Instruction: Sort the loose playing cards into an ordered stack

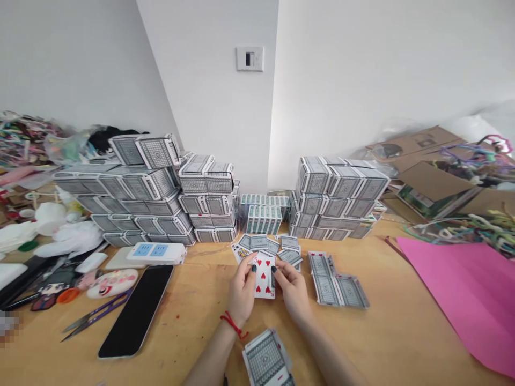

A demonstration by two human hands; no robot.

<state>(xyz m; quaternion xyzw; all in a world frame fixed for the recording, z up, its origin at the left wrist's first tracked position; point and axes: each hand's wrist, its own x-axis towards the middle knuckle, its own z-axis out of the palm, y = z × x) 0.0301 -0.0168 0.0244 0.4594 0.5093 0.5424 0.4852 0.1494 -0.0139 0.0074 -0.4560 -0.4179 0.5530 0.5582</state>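
A five of hearts playing card faces me, held upright over the table between both hands. My left hand pinches its left edge, thumb on the front. On the right edge, the fingers of my right hand are closed in the same way. Whether more cards lie behind it is hidden. Just beyond, loose cards are scattered, mostly backs up, with a king showing. To the right lies a folded-card piece. Between my forearms sits a pile of cards, patterned backs up.
Stacked card blocks rise at the left and right, with green-white packs between. A black phone, scissors and a white power strip lie left. Pink sheet and cardboard boxes are right.
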